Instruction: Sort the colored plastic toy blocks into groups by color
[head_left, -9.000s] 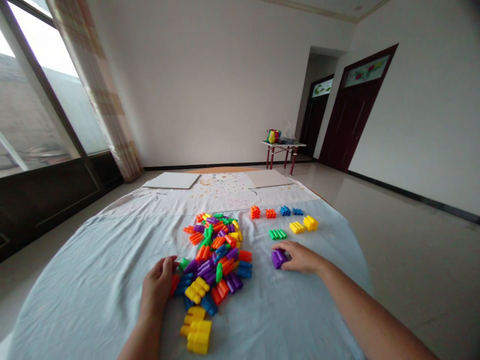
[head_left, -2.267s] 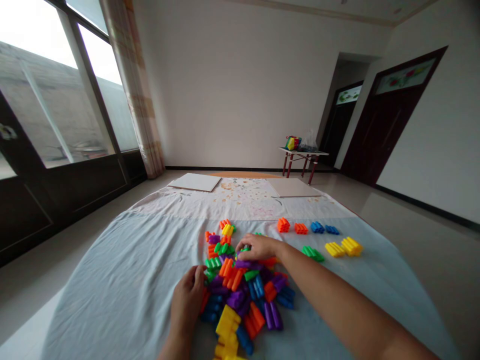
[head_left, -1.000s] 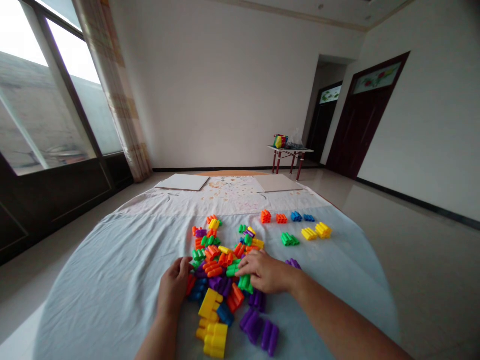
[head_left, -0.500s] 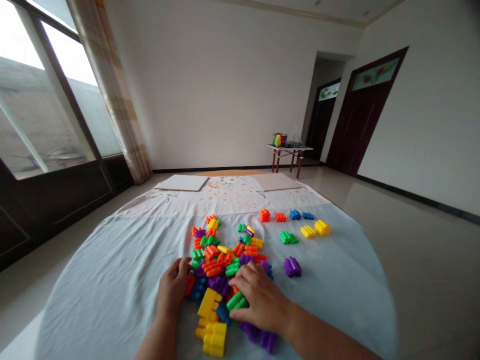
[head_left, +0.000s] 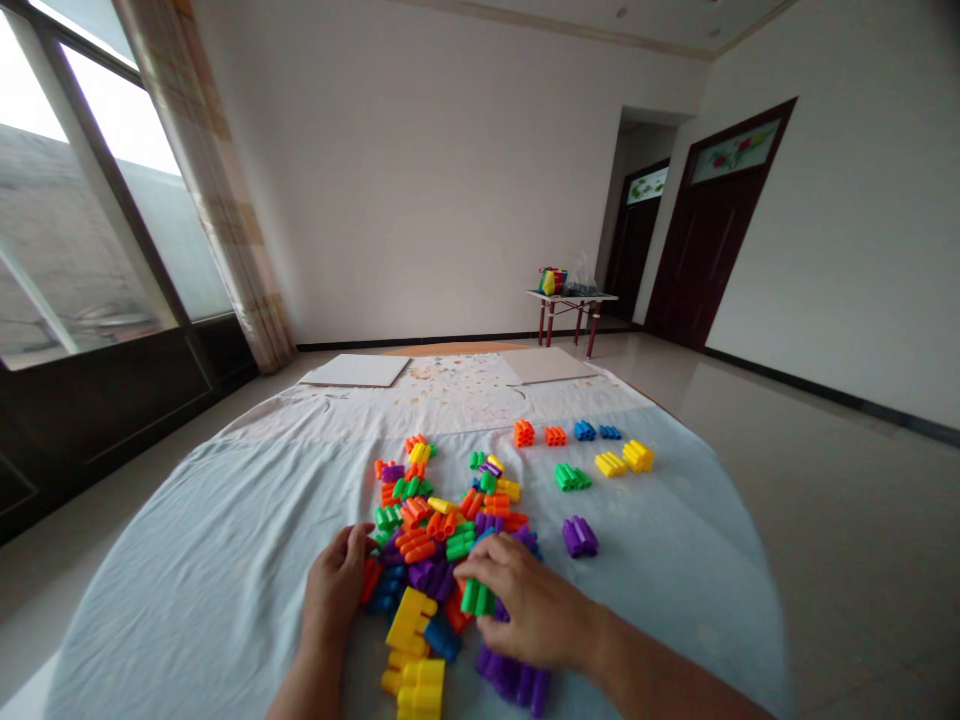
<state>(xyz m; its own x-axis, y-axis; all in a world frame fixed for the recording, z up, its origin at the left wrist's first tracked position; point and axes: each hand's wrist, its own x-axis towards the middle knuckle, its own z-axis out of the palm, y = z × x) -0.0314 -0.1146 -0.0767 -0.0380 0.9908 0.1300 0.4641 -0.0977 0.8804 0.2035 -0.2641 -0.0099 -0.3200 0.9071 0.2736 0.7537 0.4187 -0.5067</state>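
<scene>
A mixed pile of plastic toy building blocks, orange, green, purple, blue and yellow, lies in front of me. My right hand is over its right side, with a green toy block pinched between thumb and fingers. At the pile's left edge rests my left hand, its fingers slightly bent and apart, beside an orange block; no block shows in it. Nearest me are yellow blocks and purple blocks, the latter just below my right hand.
Right of the pile stand separate blocks: orange, blue, yellow, green and purple. Two flat boards lie at the far end of the cloth-covered table. A small table holds bags farther back.
My right hand has closed on the green block and turned it more upright. My left hand stays by the pile's left edge. The whole view has shifted slightly.
</scene>
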